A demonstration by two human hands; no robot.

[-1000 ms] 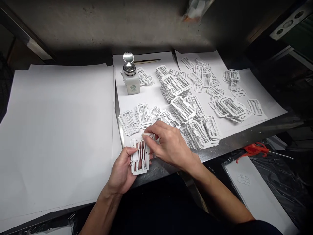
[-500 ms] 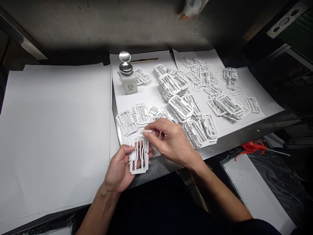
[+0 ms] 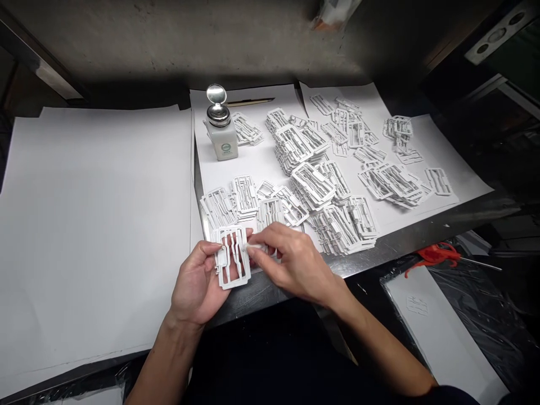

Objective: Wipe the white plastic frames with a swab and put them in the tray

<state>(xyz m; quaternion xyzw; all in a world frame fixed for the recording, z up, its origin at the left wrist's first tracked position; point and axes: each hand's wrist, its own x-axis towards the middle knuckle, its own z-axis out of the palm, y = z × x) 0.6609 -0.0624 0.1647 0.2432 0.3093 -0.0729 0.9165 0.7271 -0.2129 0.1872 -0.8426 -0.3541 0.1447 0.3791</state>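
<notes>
So the left hand (image 3: 198,281) is gripping a white slotted frame (image 3: 233,259) low over the near edge of the table (image 3: 270,284), thumb on the frame's left side. The right hand (image 3: 295,261) is pinching a small white piece (image 3: 254,246) right at the frame's right edge; can't really tell what that piece is. Just beyond the hands, loose stacks of similar frames (image 3: 314,185) are sitting on white paper (image 3: 257,163), with more piles spreading off to the right. A pump-top bottle (image 3: 224,140) is standing at the far side with its shiny lid flipped up, and a thin pointed tool (image 3: 251,102) is lying behind it.
</notes>
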